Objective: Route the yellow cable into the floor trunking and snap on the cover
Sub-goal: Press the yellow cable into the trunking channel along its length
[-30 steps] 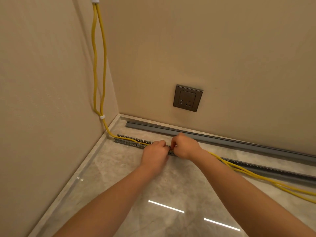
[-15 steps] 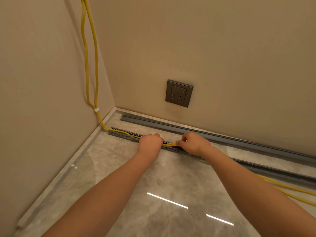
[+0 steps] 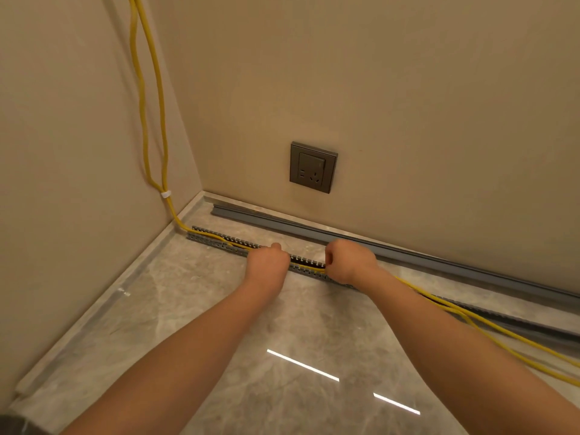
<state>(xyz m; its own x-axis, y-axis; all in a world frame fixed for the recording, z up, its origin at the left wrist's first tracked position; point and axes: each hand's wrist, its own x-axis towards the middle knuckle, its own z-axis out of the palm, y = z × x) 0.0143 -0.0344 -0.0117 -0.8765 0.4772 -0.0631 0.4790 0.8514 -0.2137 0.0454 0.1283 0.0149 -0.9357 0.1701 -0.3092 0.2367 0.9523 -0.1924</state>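
Note:
A doubled yellow cable (image 3: 150,127) runs down the left wall, is held by a white clip (image 3: 165,194), and enters the left end of the slotted grey floor trunking (image 3: 207,235). My left hand (image 3: 266,263) has curled fingers on the cable over the trunking. My right hand (image 3: 348,262), a short way to the right, pinches the cable at the trunking. Between my hands the cable lies in the channel. Right of my right hand the cable lies loose on the floor beside the trunking. The long grey cover (image 3: 314,229) lies on the floor along the back wall.
A grey wall socket (image 3: 313,167) sits on the back wall above the cover. The floor is glossy marble tile (image 3: 219,324) with a raised stone border (image 3: 103,306) along the left wall. The trunking continues to the right edge.
My hands have moved apart along the trunking, the right hand sliding right. More cable now lies in the channel between them. The camera has shifted slightly.

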